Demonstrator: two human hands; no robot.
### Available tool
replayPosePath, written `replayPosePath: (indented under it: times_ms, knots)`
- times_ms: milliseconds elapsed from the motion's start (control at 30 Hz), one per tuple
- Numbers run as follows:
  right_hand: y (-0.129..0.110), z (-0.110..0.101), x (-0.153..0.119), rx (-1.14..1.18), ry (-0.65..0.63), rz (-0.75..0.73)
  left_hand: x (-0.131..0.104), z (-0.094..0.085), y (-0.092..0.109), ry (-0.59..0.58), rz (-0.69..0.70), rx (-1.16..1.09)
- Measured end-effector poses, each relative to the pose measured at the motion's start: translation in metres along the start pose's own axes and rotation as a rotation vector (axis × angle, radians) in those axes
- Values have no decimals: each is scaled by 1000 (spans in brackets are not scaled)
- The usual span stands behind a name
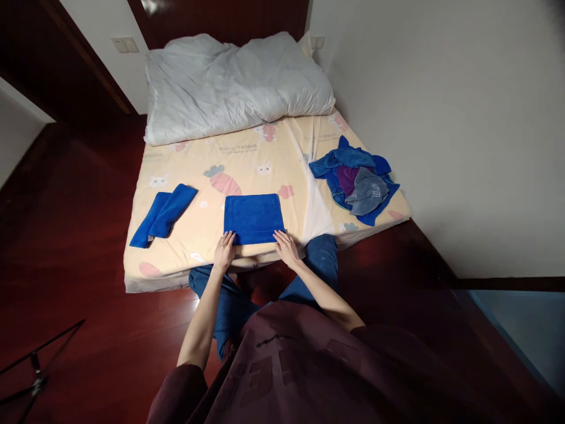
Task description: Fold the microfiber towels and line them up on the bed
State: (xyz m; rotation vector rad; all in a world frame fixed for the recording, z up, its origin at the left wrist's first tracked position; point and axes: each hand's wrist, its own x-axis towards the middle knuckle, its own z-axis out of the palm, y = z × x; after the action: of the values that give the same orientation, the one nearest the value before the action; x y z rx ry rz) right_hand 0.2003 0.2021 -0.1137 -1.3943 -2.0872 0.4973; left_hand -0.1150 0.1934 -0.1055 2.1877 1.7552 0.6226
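Note:
A blue towel [253,215] lies spread as a near-square at the front edge of the bed, with a crease running across it close to its near side. My left hand [225,251] is closed on its near left corner, fingertips on top of the cloth. At the near right corner, my right hand [287,248] grips the cloth in the same way. The thumbs are partly hidden. To the left rest two narrow folded blue towels [170,213], one overlapping the other. A crumpled heap of blue, purple and grey cloths [359,179] sits on the right.
The bed [176,162] has a yellow sheet with rabbits and carrots. A rumpled white quilt [233,82] lies along its far end. A white wall [441,135] rises at the right. A dark tripod-like stand [37,377] is on the red floor at lower left.

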Motion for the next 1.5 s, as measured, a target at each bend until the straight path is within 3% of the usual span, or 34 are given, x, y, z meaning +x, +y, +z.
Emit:
replayPosePath:
  times_ms: [167,300,533,700,933,1133,1367,1500]
  knots:
    - [14,11,22,-103,-98,-17,15,3,-9,-94,-15,87]
    - [23,10,33,-109,-145,-13,18,7,-8,-82,-42,117]
    - [59,-18,25,7,-135,20,-15,14,8,-145,-36,80]
    - [75,-27,7,178,-16,74,-36,19,11,-23,-104,-108]
    - [84,-21,11,252,65,133,-34,19,8,180,-264,-302]
    - [85,-25,19,327,45,186,-31,17,12,211,-345,-332]
    - [83,-21,26,349,109,253,-26,17,8,296,-575,-403]
    - [80,-18,34,341,144,299,-21,16,7,320,-608,-458]
